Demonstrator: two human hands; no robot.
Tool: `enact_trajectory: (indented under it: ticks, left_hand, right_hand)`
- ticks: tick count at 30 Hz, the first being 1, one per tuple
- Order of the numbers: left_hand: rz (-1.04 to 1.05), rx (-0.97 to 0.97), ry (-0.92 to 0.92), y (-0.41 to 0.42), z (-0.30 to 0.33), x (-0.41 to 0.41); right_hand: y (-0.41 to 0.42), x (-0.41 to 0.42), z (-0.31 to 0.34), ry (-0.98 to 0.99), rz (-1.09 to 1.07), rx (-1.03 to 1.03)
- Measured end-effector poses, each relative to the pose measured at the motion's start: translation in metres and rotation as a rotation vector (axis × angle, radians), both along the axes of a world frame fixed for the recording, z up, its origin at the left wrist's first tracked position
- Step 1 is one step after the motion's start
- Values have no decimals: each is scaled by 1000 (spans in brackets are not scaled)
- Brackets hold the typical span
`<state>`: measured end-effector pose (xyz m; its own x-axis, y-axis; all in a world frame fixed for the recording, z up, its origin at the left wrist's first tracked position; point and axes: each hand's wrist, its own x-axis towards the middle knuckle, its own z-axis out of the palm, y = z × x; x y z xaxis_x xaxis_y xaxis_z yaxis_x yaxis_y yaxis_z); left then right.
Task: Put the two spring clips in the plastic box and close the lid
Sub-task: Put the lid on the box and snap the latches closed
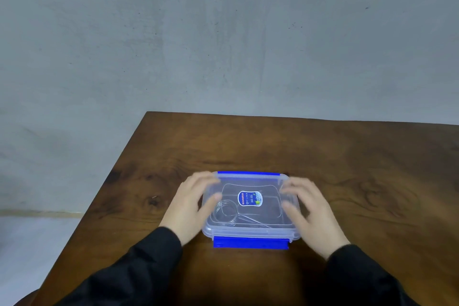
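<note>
A clear plastic box (250, 227) with blue latches sits on the wooden table, its transparent lid (250, 182) lying on top with a blue sticker in the middle. Through the lid I see metal spring clips (229, 212) inside at the left; how many I cannot tell. My left hand (192, 202) rests on the lid's left edge, fingers spread over it. My right hand (309, 208) rests on the right edge the same way. The near blue latch (250, 242) sticks out flat toward me. Both hands are slightly blurred.
The dark wooden table (347, 169) ends at its left edge (104, 191) close to the box, and its far edge meets a grey wall (223, 32). Pale floor (29, 243) lies to the left below the table.
</note>
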<state>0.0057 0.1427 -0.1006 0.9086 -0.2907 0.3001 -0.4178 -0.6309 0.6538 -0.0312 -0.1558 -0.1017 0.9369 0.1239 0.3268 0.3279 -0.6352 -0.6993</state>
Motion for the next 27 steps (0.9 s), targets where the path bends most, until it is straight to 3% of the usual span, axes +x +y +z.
enact_trajectory:
  ticks: [3, 7, 13, 21, 27]
  left_hand:
    - [-230, 336, -299, 19, -26, -31]
    - [-217, 528, -346, 20, -49, -41]
    - [-151, 457, -322, 15, -48, -41]
    - [-85, 211, -248, 12, -46, -48]
    - [-34, 189, -186, 6, -46, -53]
  right_hand:
    - [-14, -35, -33, -75, 149, -309]
    - [-11, -42, -52, -171, 101, -433]
    - [-14, -37, -46, -141, 132, -378]
    - [-19, -35, -42, -74, 53, -272]
    - [-13, -37, -46, -81, -2, -284]
